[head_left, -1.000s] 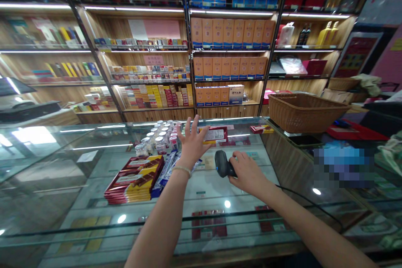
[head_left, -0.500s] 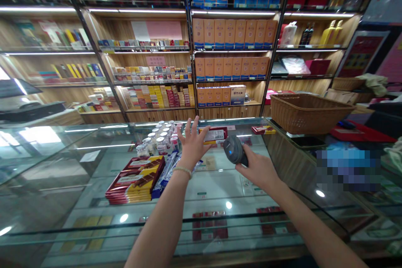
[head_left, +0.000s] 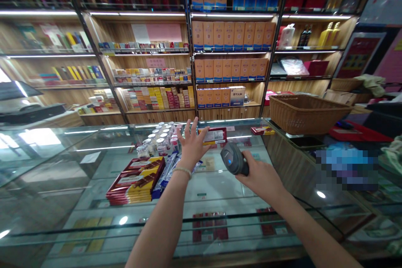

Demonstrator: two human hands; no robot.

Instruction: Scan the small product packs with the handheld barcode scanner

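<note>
In the head view my right hand point(head_left: 264, 178) is wrapped around a dark grey barcode scanner point(head_left: 233, 158), its head tipped to the left. My left hand point(head_left: 192, 146) has its fingers spread above the glass counter. It lies by the left end of a red chocolate pack point(head_left: 216, 135) with a white barcode label facing me; whether the fingertips touch the pack I cannot tell. Left of that hand are several lidded jars point(head_left: 160, 138), blue-and-white stick packs point(head_left: 166, 171) and a stack of red-and-yellow chocolate packs point(head_left: 136, 179).
At the counter's right end stands a wicker basket point(head_left: 309, 113), with a small red-and-yellow pack point(head_left: 262, 130) left of it. A black cable point(head_left: 314, 209) runs along the right. Shelves of orange boxes point(head_left: 230, 35) line the back wall.
My right hand has shifted the barcode scanner slightly left and down, and turned it a little. My left hand and the chocolate pack look almost unmoved.
</note>
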